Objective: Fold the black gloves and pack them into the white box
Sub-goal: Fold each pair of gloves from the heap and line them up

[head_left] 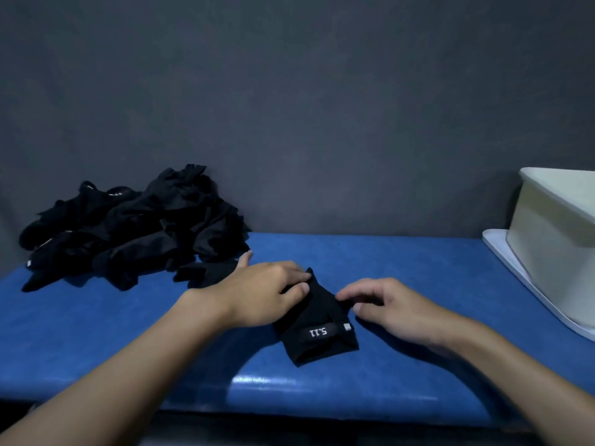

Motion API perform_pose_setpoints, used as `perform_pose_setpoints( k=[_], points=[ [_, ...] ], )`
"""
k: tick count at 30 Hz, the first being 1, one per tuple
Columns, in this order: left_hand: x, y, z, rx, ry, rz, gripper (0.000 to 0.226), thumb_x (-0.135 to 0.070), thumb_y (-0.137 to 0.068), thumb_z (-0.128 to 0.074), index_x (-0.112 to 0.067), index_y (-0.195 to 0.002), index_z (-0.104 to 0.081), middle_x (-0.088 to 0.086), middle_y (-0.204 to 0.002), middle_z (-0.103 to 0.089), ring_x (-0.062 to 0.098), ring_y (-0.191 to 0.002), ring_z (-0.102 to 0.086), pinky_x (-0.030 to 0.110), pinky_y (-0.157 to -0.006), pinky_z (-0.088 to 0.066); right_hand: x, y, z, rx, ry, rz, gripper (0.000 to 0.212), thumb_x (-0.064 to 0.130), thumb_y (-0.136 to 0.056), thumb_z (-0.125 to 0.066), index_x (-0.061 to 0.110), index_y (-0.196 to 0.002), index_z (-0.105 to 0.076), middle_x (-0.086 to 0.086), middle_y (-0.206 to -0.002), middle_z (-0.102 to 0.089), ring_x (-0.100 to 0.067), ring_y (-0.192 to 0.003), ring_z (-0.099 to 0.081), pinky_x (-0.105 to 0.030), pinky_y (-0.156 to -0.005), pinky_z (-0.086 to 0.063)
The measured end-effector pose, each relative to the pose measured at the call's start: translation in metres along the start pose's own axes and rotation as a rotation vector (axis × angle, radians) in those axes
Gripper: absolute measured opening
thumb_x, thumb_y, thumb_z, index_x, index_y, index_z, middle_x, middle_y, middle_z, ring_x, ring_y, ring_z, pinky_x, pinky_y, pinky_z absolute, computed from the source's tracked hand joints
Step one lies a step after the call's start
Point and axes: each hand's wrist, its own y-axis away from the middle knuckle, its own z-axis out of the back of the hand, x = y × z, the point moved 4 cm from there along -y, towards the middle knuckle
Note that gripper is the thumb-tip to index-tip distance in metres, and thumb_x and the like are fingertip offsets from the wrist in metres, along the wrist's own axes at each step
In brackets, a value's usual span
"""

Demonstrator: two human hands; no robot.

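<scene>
A black glove (318,329), folded into a compact shape with a "5.11" strap facing up, lies on the blue table (418,268) near its front middle. My left hand (264,291) rests on the glove's upper left part, thumb and forefinger pinching the fabric edge. From the right, my right hand (396,310) has its curled forefinger and thumb at the glove's right corner, pinching it. A pile of loose black gloves (128,226) lies at the back left against the wall. The white box (553,246) stands at the right edge, partly cut off.
The white box sits on a flat white lid or tray (512,268) that juts toward the table's middle. A dark grey wall (322,123) closes off the back. The table's front edge runs just below my forearms.
</scene>
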Motion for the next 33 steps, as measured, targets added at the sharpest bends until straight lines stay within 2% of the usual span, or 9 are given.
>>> perform_pose_setpoints(
  k=[3,6,8,11,14,18,21,27,33],
  points=[
    [-0.007,-0.013,0.007,-0.085,0.048,-0.043,0.045,-0.039,-0.105,-0.034,-0.037,-0.149,-0.037,-0.025,-0.155,-0.029,-0.003,-0.146,-0.019,0.061,-0.119,0.000,0.001,-0.004,0.008,-0.104,-0.040,0.037,0.029,-0.001,-0.094,-0.054,0.024,-0.102,-0.067,-0.002,-0.107,-0.071,-0.018,-0.103,-0.064,-0.026,-0.091,-0.048],
    [-0.008,-0.021,0.010,-0.145,0.044,-0.055,0.044,-0.041,-0.103,-0.037,-0.044,-0.147,-0.037,-0.022,-0.159,-0.022,0.000,-0.150,-0.004,0.060,-0.119,0.002,0.000,-0.008,0.021,-0.239,-0.118,0.019,0.025,-0.003,-0.094,-0.052,0.021,-0.100,-0.059,-0.005,-0.100,-0.066,-0.021,-0.094,-0.061,-0.017,-0.079,-0.047],
    [-0.006,-0.022,0.009,-0.173,0.003,-0.048,0.042,-0.044,-0.102,-0.039,-0.042,-0.143,-0.044,-0.015,-0.158,-0.026,0.004,-0.149,-0.011,0.054,-0.121,-0.001,-0.001,-0.010,0.027,-0.243,-0.120,-0.027,0.026,0.002,-0.095,-0.053,0.022,-0.111,-0.055,-0.002,-0.103,-0.060,-0.016,-0.091,-0.057,-0.009,-0.072,-0.044],
    [-0.008,-0.018,0.009,-0.214,-0.023,-0.102,0.045,-0.054,-0.095,-0.039,-0.040,-0.135,-0.053,-0.016,-0.138,-0.044,0.006,-0.134,-0.035,0.040,-0.116,-0.020,-0.004,-0.015,0.027,-0.182,-0.100,-0.078,0.039,0.010,-0.095,-0.056,0.034,-0.126,-0.052,0.000,-0.118,-0.060,-0.014,-0.108,-0.060,-0.013,-0.083,-0.045],
    [-0.010,-0.011,0.009,-0.209,-0.036,-0.137,0.046,-0.062,-0.092,-0.044,-0.039,-0.130,-0.057,-0.019,-0.124,-0.050,0.006,-0.119,-0.043,0.032,-0.105,-0.030,-0.002,-0.022,0.023,-0.148,-0.087,-0.056,0.041,0.005,-0.097,-0.052,0.040,-0.116,-0.058,-0.003,-0.123,-0.063,-0.016,-0.114,-0.061,-0.022,-0.092,-0.046],
    [-0.013,0.002,0.001,-0.130,-0.085,-0.139,0.078,-0.083,-0.069,-0.030,-0.040,-0.129,-0.057,-0.022,-0.122,-0.051,0.004,-0.114,-0.046,0.032,-0.101,-0.032,0.000,-0.031,0.015,-0.099,-0.071,-0.050,0.061,-0.014,-0.089,-0.036,0.031,-0.122,-0.062,0.000,-0.127,-0.064,-0.006,-0.124,-0.055,-0.025,-0.104,-0.043],
    [-0.011,0.006,-0.003,-0.110,-0.062,-0.148,0.082,-0.085,-0.064,-0.036,-0.039,-0.129,-0.056,-0.022,-0.124,-0.051,0.001,-0.113,-0.049,0.031,-0.102,-0.031,0.000,-0.036,0.012,-0.094,-0.038,-0.050,0.067,-0.020,-0.084,-0.032,0.019,-0.130,-0.060,0.002,-0.133,-0.060,-0.005,-0.129,-0.051,-0.024,-0.112,-0.036],
    [-0.013,0.011,-0.006,-0.161,-0.065,-0.159,0.069,-0.074,-0.076,-0.058,-0.041,-0.136,-0.048,-0.020,-0.117,-0.060,0.000,-0.106,-0.055,0.029,-0.100,-0.033,-0.001,-0.040,0.009,-0.067,-0.021,-0.049,0.066,-0.017,-0.084,-0.036,0.027,-0.127,-0.061,0.010,-0.132,-0.060,-0.004,-0.125,-0.052,-0.020,-0.104,-0.042],
    [-0.016,0.013,-0.008,-0.197,-0.132,-0.176,0.067,-0.078,-0.073,-0.050,-0.040,-0.129,-0.054,-0.019,-0.117,-0.061,0.003,-0.102,-0.058,0.032,-0.099,-0.035,0.003,-0.034,0.014,-0.137,-0.162,0.041,0.049,-0.013,-0.090,-0.050,0.023,-0.121,-0.063,0.002,-0.119,-0.066,-0.015,-0.112,-0.063,-0.026,-0.093,-0.051]
  ],
)
